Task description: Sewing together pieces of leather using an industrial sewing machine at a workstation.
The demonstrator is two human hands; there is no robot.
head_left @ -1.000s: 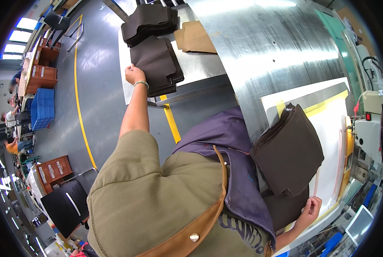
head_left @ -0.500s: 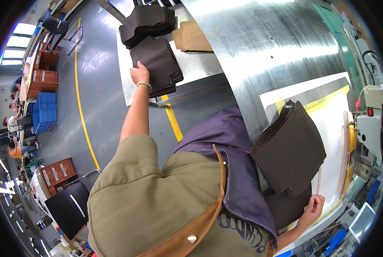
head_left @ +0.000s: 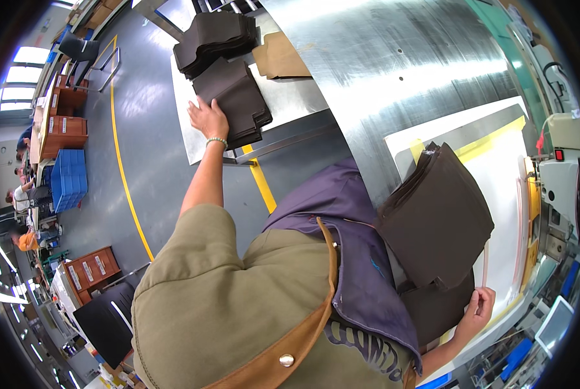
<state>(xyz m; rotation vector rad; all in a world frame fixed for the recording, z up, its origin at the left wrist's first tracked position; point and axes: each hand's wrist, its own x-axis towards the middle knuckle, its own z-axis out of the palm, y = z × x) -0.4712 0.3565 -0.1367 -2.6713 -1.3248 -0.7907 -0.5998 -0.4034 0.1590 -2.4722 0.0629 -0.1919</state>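
My left hand (head_left: pixel 210 120) is open, its fingers spread at the left edge of a neat stack of dark brown cut pieces (head_left: pixel 238 97). Behind that stack, a second dark brown pile (head_left: pixel 215 40) lies on the same low metal table. On my right, a fanned stack of dark brown cut pieces (head_left: pixel 442 217) rests at the edge of a white board. Partly covered by it is another dark brown piece (head_left: pixel 442 308). My right hand (head_left: pixel 479 310) has its fingers curled together at that lower piece's right edge; the fingertips are partly hidden.
Tan cut pieces (head_left: pixel 282 57) lie beside the dark piles. A large metal worktop (head_left: pixel 394 58) holds the white board (head_left: pixel 501 194) with yellow tape. A machine (head_left: pixel 559 188) stands at the right. Blue crates (head_left: pixel 69 180), wooden cabinets (head_left: pixel 67 133) and chairs line the left; people sit farther off.
My left hand has loosened from the stack's edge, shifting slightly left and nearer, with its fingers now spread. My right hand stays by the lower brown piece. The view has shifted slightly.
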